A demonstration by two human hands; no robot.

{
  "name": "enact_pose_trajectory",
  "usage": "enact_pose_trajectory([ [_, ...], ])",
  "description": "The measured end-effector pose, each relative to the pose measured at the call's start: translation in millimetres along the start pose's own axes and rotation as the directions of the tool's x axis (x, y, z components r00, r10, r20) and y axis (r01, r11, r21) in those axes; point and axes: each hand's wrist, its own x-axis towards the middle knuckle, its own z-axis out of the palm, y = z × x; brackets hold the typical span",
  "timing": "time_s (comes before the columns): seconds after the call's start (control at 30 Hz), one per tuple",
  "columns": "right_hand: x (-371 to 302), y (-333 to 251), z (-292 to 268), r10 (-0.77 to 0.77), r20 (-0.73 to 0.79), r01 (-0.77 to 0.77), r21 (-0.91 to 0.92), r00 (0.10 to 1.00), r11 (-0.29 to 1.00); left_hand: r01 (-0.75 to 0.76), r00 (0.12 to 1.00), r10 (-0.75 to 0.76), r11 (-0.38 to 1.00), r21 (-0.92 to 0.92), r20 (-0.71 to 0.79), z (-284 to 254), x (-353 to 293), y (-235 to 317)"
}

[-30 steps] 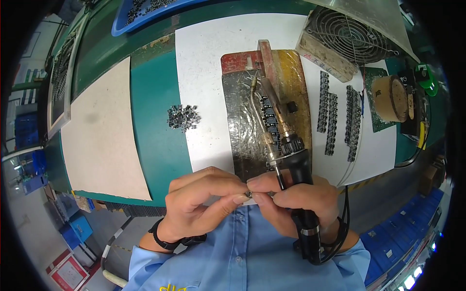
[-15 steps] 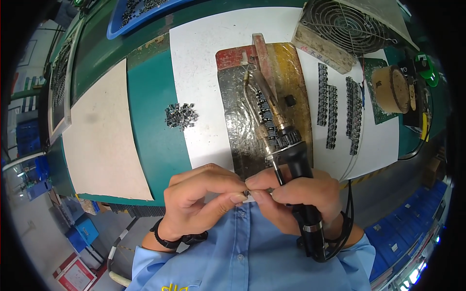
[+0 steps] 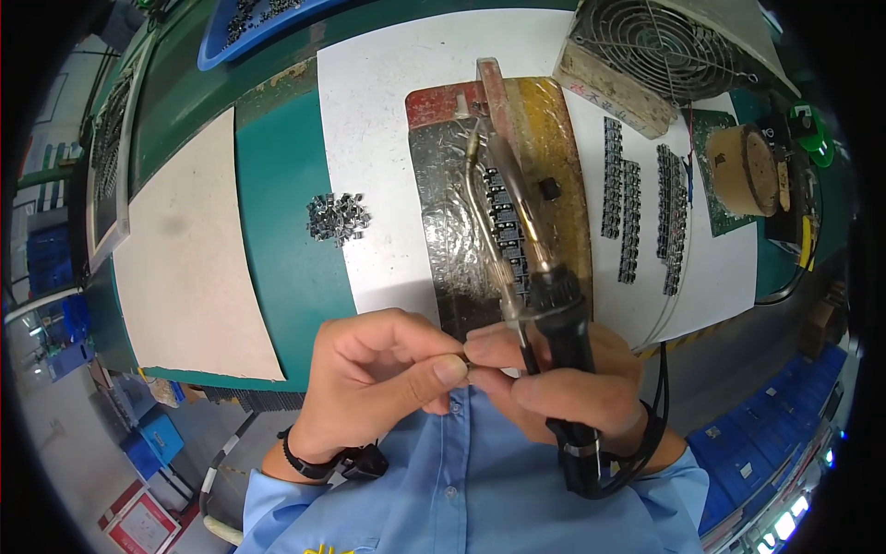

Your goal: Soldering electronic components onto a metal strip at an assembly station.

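My left hand [image 3: 374, 383] is closed, thumb and forefinger pinched on a tiny dark part [image 3: 466, 361] in front of my shirt. The part is mostly hidden by fingertips. My right hand [image 3: 591, 392] is wrapped round a black soldering iron [image 3: 559, 300], its thumb and forefinger tips meeting the left ones at the part. Along the iron runs a thin metal solder feed tube [image 3: 484, 217]; both point away from me over a worn work plate [image 3: 572, 198] with red, grey and yellow areas. On that plate stands a row of small black components [image 3: 504, 222].
Left of the plate lies a heap of small metallic parts [image 3: 339, 219], beside a beige board [image 3: 189, 249]. To the right are rows of assembled components [image 3: 630, 222]. A grilled fan [image 3: 660, 46] and a brown tape roll [image 3: 743, 171] stand farther off; a blue tray [image 3: 217, 46] is far left.
The soldering iron has tilted slightly more upright, its handle shifting a little left. My left thumb has moved up over the part, which shows less now. Fingertips stay together.
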Motion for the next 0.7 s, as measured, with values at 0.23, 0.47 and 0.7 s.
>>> enact_pose_trajectory([
  [0.23, 1.9, -6.7, -8.3, 0.021, -0.023, -0.022, -0.031, 1.000, 0.999, 0.211, 0.969, -0.204, 0.977, -0.038, 0.139, 0.0, 16.5, 19.2],
  [0.47, 30.2, 10.9, -29.8, 0.143, 0.128, -0.100, -0.296, 0.981, 0.950, 0.085, 0.990, -0.085, 0.996, -0.005, -0.111, -2.7, 55.9, 24.1],
  [0.7, 40.1, 28.9, -37.1, 0.094, 0.184, -0.007, -0.424, 0.978, 0.906, 0.052, 0.990, -0.058, 0.997, -0.054, -0.129, -9.6, 87.3, 23.9],
])
